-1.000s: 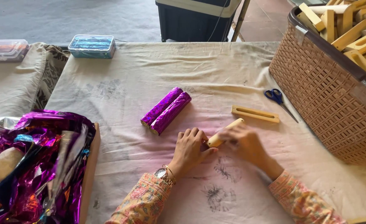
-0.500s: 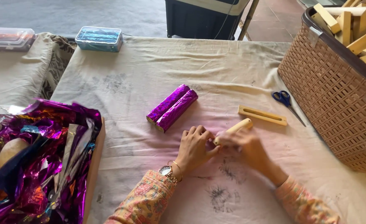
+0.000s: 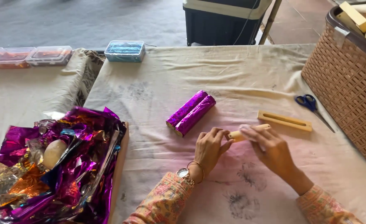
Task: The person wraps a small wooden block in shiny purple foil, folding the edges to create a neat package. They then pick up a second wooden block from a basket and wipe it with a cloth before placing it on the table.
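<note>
**At frame centre: one wooden stick, held two-handed**

At the lower middle of the frame, over the cloth-covered worktop (image 3: 241,79), a pale wooden stick (image 3: 237,134) lies between both hands. Long axis: roughly left to right, the right end tilted slightly toward the top of the frame.

- Left hand (image 3: 210,146): fingers curled, pinching the stick's left end.
- Right hand (image 3: 270,148): fingers closed over the stick's right part, covering most of it; only the left end and a tip at the right show.
- Both hands touch the stick; neither is nearer than the other.

Surroundings:
- Two purple foil-wrapped rolls (image 3: 190,113), side by side, just up-left of the left hand, apart from it.
- Slotted wooden block (image 3: 284,120), just up-right of the right hand.
- Blue-handled scissors (image 3: 311,104), further right.
- Woven basket (image 3: 349,87) of wooden pieces, right edge.
- Heap of purple foil (image 3: 62,166), lower left.
- Blue-lidded box (image 3: 125,51), upper left.

Open cloth lies below the hands toward the bottom edge, and between the rolls and the block.
</note>
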